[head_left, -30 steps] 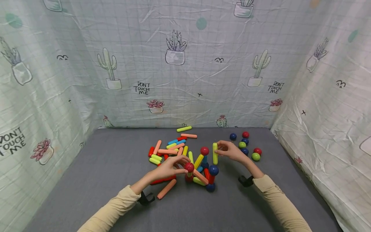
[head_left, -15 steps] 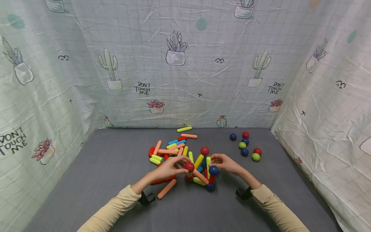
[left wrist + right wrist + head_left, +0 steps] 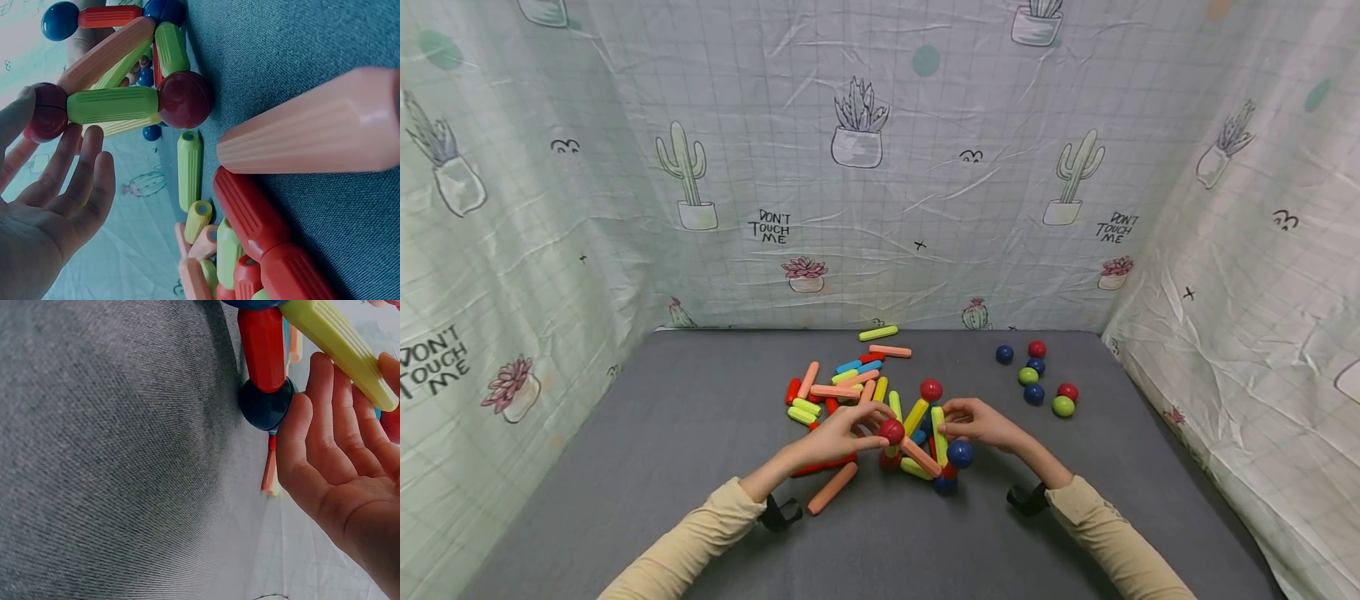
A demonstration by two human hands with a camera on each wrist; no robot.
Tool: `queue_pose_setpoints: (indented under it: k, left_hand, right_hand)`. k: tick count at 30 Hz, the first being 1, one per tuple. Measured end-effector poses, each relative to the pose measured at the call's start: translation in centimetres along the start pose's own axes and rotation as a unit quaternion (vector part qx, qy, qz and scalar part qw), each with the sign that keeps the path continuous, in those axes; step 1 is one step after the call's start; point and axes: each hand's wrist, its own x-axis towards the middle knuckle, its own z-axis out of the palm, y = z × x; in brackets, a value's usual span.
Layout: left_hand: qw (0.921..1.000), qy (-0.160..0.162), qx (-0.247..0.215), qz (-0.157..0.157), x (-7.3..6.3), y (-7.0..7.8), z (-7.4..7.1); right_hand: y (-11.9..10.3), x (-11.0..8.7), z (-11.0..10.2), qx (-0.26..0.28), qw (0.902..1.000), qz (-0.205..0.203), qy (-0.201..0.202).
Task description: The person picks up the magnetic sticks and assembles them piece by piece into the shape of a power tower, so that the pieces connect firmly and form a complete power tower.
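Observation:
My left hand (image 3: pixel 842 433) pinches the upper red ball (image 3: pixel 891 431) of a structure of magnetic rods and balls. Below that ball stands a green rod (image 3: pixel 112 105) on another red ball (image 3: pixel 184 100). A salmon rod (image 3: pixel 920 457) slants from the upper red ball to a low blue ball (image 3: pixel 945 484). My right hand (image 3: pixel 977 422) holds a yellow-green rod (image 3: pixel 939 437) between thumb and fingers. Its lower end is at a blue ball (image 3: pixel 253 302) at the top of the right wrist view. A red rod (image 3: pixel 262 350) joins that ball to a dark blue ball (image 3: pixel 267 403). Another blue ball (image 3: pixel 959 454) leans out at the right.
Loose rods in several colours lie in a pile (image 3: pixel 835 392) left of the structure. One salmon rod (image 3: pixel 832 489) lies nearer. Several loose balls (image 3: pixel 1033 393) sit at the back right. A patterned cloth (image 3: pixel 917 200) hangs behind the grey table (image 3: pixel 715 400).
My right hand has moved left and down, bringing the yellow-green rod to the structure. The blue ball at the right has tipped lower and outward. My left hand has stayed in place.

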Motion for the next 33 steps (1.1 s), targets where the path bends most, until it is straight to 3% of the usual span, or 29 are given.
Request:
queue_pose_setpoints:
  k: [4,7,10,12,15,18,22,26,33]
  left_hand:
    - [1.0,-0.003,-0.004,0.009,0.2,0.1,-0.1]
    - [0.9998,0.004,-0.016,0.012,1.1,0.3,-0.6]
    - [0.9987,0.017,-0.045,-0.015,3.0,0.6,-1.1]
    - [0.9967,0.016,-0.063,-0.048,4.6,0.8,-1.3]
    - [0.9923,-0.007,-0.084,-0.091,6.8,0.7,-1.0]
    - [0.9907,-0.037,-0.083,-0.102,8.4,0.6,-0.3]
    - [0.9952,-0.062,-0.047,-0.059,9.4,0.6,0.6]
    - [0.9981,-0.061,-0.005,-0.014,9.7,0.6,1.0]
    - [0.9975,-0.064,-0.019,-0.023,9.4,0.5,0.8]
  right_hand:
    - [-0.3,-0.2,-0.1,-0.002,1.0,-0.001,-0.004]
    - [-0.4,-0.3,-0.1,-0.004,1.0,0.0,-0.007]
    - [-0.5,-0.4,-0.3,-0.003,1.0,0.005,-0.007]
    - [-0.5,-0.4,-0.3,-0.003,0.9999,0.007,-0.007]
    - [-0.5,-0.3,-0.4,-0.003,0.9999,0.01,-0.008]
    - [-0.5,-0.2,-0.5,-0.005,0.9999,0.011,-0.007]
    - [-0.4,-0.1,-0.4,-0.008,0.9999,0.013,-0.004]
    - [-0.3,-0.1,-0.4,-0.006,0.9999,0.015,0.0]
    - [-0.4,-0.3,-0.6,-0.009,0.9996,0.026,0.003]
